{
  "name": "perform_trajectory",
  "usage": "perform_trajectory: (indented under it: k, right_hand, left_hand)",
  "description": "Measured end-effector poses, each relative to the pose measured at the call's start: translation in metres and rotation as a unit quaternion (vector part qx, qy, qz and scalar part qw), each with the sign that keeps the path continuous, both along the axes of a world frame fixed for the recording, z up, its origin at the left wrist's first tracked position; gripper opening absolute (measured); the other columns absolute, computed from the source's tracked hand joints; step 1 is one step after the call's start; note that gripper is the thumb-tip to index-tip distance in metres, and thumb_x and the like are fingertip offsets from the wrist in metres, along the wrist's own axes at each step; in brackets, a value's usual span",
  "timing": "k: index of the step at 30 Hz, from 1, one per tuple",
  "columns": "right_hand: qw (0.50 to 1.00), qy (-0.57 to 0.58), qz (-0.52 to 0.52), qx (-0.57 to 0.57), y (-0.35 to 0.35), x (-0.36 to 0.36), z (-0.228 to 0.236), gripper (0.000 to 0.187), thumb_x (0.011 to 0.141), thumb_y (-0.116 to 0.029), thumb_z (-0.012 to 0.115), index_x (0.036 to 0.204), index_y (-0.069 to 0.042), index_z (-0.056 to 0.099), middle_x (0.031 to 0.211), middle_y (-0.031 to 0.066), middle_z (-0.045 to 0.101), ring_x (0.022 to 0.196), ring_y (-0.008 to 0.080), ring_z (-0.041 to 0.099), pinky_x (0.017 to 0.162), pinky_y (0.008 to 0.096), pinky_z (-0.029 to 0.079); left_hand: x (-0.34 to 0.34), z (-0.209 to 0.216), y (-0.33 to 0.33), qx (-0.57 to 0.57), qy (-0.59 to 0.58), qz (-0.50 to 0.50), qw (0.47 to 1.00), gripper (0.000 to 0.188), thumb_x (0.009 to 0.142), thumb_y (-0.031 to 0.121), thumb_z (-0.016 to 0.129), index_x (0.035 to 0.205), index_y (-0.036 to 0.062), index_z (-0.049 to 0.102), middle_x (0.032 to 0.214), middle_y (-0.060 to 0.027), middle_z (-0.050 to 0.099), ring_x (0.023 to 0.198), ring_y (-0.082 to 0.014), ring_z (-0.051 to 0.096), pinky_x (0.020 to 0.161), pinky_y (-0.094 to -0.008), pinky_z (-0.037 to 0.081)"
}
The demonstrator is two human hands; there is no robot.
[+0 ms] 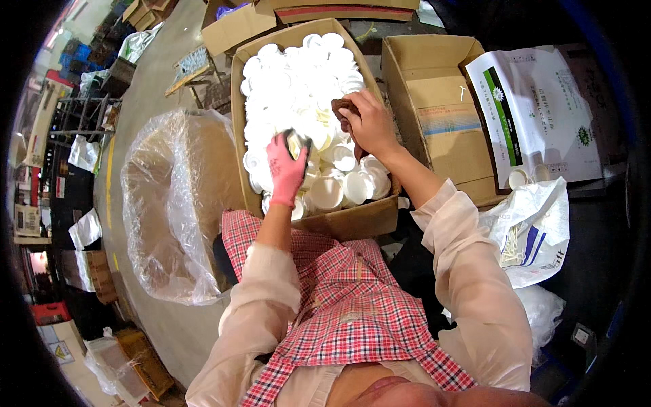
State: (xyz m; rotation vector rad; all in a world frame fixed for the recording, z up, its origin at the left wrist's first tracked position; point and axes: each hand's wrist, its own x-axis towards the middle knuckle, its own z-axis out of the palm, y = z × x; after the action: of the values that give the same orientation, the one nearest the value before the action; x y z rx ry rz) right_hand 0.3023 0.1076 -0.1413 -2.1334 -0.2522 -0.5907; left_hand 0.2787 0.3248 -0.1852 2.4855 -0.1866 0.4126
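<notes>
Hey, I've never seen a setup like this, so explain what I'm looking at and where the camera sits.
There's no machine here, just a person working by hand. A wide fisheye camera worn on the person's head looks down, which is why straight edges bend. The left hand, in a pink glove with dark fingertips, is at the round white plastic-looking pieces heaped in a brown cardboard box; whether it grips one is unclear. The ungloved right hand holds a dark brown, soft-looking piece above the heap. To the right is another open cardboard box.
</notes>
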Motion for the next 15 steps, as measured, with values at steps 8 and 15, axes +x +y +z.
perform_trajectory:
  k: [8, 15]
  right_hand:
    - [0.994, 0.053, 0.083, -0.039, -0.007, -0.011, 0.002, 0.017, 0.085, -0.016, 0.063, 0.099, -0.007, 0.062, 0.092, 0.0123, 0.059, 0.091, 0.0340, 0.059, 0.077, 0.0410, 0.047]
    - [0.948, 0.022, 0.313, 0.049, 0.011, -0.022, 0.003, 0.021, 0.084, -0.009, 0.064, 0.104, -0.002, 0.062, 0.096, 0.0137, 0.057, 0.090, 0.0324, 0.057, 0.079, 0.0378, 0.046]
  left_hand:
    - [-0.052, -0.045, -0.014, 0.326, 0.279, -0.038, 0.902, 0.050, 0.072, 0.036, 0.076, 0.109, 0.0043, 0.061, 0.111, -0.0151, 0.063, 0.105, -0.0346, 0.058, 0.091, -0.0410, 0.048]
    - [-0.033, -0.020, 0.022, -0.559, 0.249, -0.095, 0.785, 0.027, 0.078, 0.002, 0.064, 0.105, 0.0000, 0.063, 0.101, -0.0094, 0.066, 0.093, -0.0217, 0.063, 0.080, -0.0324, 0.052]
